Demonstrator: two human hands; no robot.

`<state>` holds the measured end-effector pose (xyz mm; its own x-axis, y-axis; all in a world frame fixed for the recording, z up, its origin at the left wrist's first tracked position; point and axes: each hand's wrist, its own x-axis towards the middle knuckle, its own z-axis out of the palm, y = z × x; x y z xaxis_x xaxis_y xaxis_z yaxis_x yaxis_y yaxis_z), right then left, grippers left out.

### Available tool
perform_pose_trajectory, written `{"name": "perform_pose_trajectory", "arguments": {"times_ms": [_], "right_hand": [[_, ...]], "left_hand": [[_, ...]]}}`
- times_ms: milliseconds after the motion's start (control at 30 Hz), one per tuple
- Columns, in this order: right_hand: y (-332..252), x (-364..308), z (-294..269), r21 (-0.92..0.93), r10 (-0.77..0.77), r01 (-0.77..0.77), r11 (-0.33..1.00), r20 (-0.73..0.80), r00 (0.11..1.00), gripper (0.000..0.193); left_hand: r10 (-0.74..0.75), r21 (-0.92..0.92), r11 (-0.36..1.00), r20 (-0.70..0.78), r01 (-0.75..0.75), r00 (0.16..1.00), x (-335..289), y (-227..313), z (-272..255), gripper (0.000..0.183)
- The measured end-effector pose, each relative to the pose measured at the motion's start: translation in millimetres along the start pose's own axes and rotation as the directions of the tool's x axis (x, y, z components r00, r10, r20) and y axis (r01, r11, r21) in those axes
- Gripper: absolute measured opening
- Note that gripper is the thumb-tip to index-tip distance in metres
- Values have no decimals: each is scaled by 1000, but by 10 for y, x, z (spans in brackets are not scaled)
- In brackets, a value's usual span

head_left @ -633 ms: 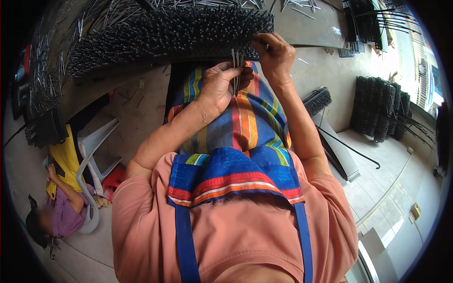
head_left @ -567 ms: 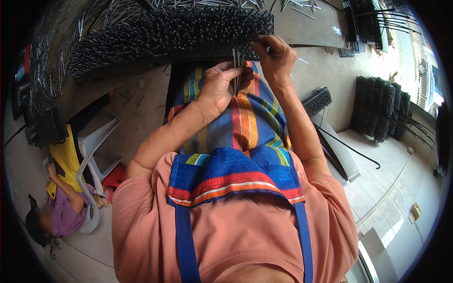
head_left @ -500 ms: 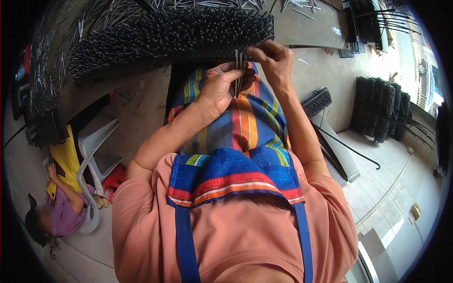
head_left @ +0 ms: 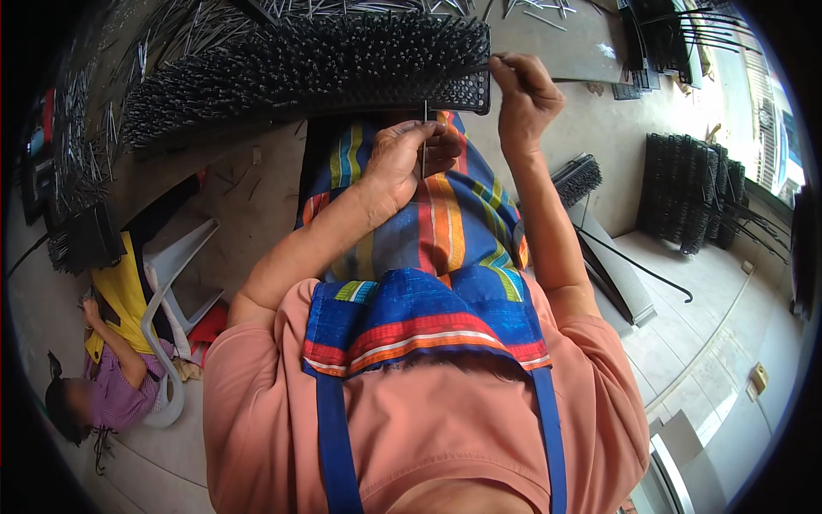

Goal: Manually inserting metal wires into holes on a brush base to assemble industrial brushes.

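My left hand point(head_left: 402, 158) is closed, pinching a thin metal strip point(head_left: 425, 111) upright between thumb and fingers above my striped apron point(head_left: 402, 227). Whether more strips lie hidden in that hand I cannot tell. Just beyond it spans a long black perforated rack point(head_left: 300, 64), densely filled with thin dark upright pieces; bare holes show at its lower right end. My right hand point(head_left: 529, 94) is closed with fingertips pinched at the rack's right end. A dark thin line seems to run from those fingertips over the rack, but what they hold is not clear.
Loose metal strips point(head_left: 188, 38) lie heaped behind the rack. At right stand a smaller bristly block point(head_left: 576, 180), a hooked black rod point(head_left: 638, 278) and stacked black racks point(head_left: 685, 193). A seated person point(head_left: 124, 377) and a grey plastic chair point(head_left: 163, 313) are at left.
My right hand has moved right and away from me, from beside my left hand to the rack's right end. Several splayed strips showed in my left hand; now one shows.
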<state>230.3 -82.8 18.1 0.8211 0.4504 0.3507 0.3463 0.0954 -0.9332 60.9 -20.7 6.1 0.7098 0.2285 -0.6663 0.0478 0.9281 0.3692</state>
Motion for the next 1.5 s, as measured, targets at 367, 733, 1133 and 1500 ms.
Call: {"name": "perform_pose_trajectory", "arguments": {"times_ms": [367, 733, 1133, 1500], "right_hand": [[-20, -85, 92, -459, -50, 142, 877, 206, 977, 12], [-176, -369, -221, -161, 412, -379, 911, 341, 845, 9], [75, 131, -302, -225, -137, 128, 966, -25, 990, 5], [-183, 150, -277, -430, -201, 239, 871, 132, 971, 8]], "left_hand": [[28, -15, 1000, 24, -27, 999, 31, 13, -24, 18], [-47, 213, 977, 221, -1, 974, 83, -14, 112, 15], [-72, 267, 963, 85, 47, 994, 24, 61, 92, 12], [192, 119, 975, -11, -189, 981, -432, 551, -271, 15]]}}
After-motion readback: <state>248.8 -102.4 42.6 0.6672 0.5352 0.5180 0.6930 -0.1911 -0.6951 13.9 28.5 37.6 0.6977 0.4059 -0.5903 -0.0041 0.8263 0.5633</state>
